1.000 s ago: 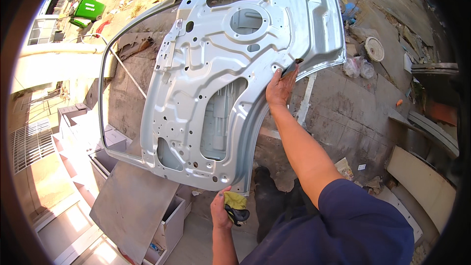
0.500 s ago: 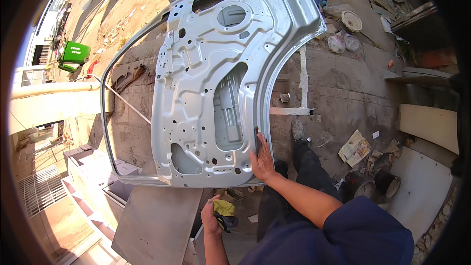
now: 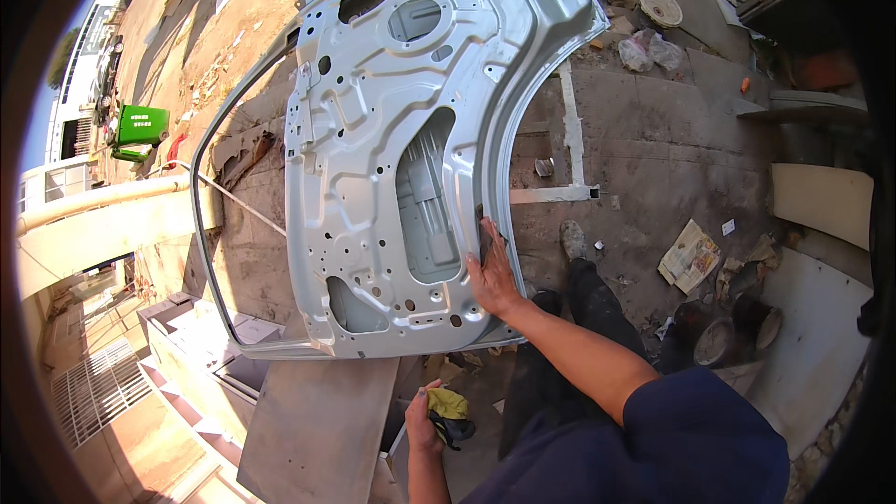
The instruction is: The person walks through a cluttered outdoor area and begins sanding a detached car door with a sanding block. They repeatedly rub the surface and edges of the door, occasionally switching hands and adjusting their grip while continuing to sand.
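A bare silver-grey car door shell [image 3: 359,173] fills the middle of the view, inner side up, with many holes and a thin dark-edged window frame on its left. My right hand [image 3: 497,282] lies on the near right part of its panel, fingers stretched out and pointing away from me. A small dark patch shows by the fingertips; I cannot tell what it is. Below the door's near edge, my left hand [image 3: 424,422] is closed on a crumpled yellow-and-black cloth [image 3: 451,405], apart from the door. Its finger grip is partly hidden.
A flat brown board [image 3: 313,425] lies under the door's near edge, beside pale boxes [image 3: 201,341]. On the floor to the right are a newspaper [image 3: 689,257], dark cans [image 3: 715,340] and a white bar frame [image 3: 572,135]. A green bin [image 3: 140,126] stands far left.
The whole view has shifted slightly, so the door appears a little farther left and higher. My right hand stays on the panel, and my left still holds the cloth.
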Demonstrator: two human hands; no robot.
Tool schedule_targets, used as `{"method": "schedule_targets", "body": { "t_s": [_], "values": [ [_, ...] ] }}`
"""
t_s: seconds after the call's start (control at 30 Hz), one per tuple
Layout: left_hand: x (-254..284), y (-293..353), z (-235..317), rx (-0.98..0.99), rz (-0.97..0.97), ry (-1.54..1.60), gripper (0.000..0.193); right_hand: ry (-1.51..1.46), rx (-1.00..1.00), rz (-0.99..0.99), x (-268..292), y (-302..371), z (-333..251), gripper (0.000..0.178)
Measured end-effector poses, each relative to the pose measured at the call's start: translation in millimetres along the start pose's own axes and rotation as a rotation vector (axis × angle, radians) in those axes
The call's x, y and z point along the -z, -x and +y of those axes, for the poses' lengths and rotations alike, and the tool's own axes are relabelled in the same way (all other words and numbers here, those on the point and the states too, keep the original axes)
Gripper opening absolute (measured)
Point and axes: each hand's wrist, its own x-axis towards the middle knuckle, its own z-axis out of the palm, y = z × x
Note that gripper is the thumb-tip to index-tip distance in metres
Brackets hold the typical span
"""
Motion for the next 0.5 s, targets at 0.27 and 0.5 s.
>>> {"method": "schedule_targets", "body": {
  "t_s": [0.27, 0.5],
  "values": [
    [-5, 1, -2, -0.013, -0.006, 0.059, 0.052, 0.111, 0.066, 0.149, 7, -114, -16, 0.086],
    [-3, 9, -19, 0.016, 0.022, 0.071, 0.053, 0.358, 0.299, -0.067, 16, -25, -8, 0.101]
  ]
}}
